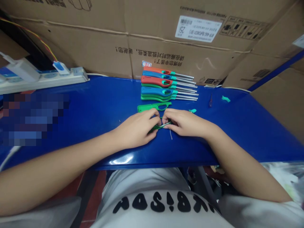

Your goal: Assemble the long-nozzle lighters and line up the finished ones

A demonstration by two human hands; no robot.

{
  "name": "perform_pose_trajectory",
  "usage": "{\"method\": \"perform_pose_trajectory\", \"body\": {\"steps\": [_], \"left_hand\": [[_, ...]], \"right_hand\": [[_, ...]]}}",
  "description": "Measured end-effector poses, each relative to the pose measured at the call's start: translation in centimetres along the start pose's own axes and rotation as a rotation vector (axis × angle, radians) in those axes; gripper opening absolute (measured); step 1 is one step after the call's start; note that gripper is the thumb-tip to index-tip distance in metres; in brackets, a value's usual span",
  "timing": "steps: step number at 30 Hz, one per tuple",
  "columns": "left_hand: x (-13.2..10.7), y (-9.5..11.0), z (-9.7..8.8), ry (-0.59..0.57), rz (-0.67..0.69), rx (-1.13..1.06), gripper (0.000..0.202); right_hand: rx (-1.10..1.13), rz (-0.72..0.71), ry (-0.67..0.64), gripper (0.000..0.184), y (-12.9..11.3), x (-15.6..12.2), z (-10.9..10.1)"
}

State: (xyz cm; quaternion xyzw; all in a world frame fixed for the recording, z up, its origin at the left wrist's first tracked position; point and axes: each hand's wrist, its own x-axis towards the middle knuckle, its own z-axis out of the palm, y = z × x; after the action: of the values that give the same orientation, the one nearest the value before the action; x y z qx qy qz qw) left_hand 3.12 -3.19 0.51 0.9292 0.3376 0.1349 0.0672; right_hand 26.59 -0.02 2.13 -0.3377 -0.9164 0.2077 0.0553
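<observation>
My left hand (142, 128) is closed around a green lighter shell half (155, 127), most of which its fingers cover. From the right, the fingertips of my right hand (184, 123) pinch at a thin pale strand (162, 125) along that shell; whether it is wire or tube I cannot make out. A short clear tube (171, 135) shows just below the right fingers. Right behind both hands, another green lighter shell half (149, 108) lies on the blue table. A small teal part (193, 110) is beyond my right wrist.
Several stick lighters (163, 84) in orange, blue, red and green lie stacked behind the hands. A small screwdriver (210, 101) and a teal piece (225, 99) are at right. A power strip (71, 77) stands back left. Cardboard (95, 47) walls the table's (99, 98) rear.
</observation>
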Motion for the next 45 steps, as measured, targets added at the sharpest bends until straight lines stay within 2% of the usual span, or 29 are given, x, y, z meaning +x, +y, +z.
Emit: {"method": "perform_pose_trajectory", "body": {"steps": [9, 18, 30, 38, 45], "left_hand": [[0.0, -0.1, -0.1, -0.022, 0.002, -0.005, 0.02], [0.0, 0.0, -0.4, -0.031, 0.003, 0.008, 0.018], [0.0, 0.0, -0.6, -0.046, -0.008, -0.018, 0.019], [0.1, -0.3, -0.8, -0.044, 0.006, -0.053, 0.021], [0.1, -0.3, -0.7, -0.041, 0.014, -0.051, 0.023]], "right_hand": [[0.047, -0.052, 0.029, 0.012, 0.5, -0.1, 0.0], [0.073, -0.078, 0.04, 0.005, 0.6, -0.1, -0.2], [0.096, -0.087, 0.072, 0.005, 1.0, -0.1, -0.4], [0.115, -0.091, 0.052, 0.012, 0.8, -0.4, -1.1], [0.131, -0.082, 0.051, 0.013, 1.1, -0.4, -0.9]]}}
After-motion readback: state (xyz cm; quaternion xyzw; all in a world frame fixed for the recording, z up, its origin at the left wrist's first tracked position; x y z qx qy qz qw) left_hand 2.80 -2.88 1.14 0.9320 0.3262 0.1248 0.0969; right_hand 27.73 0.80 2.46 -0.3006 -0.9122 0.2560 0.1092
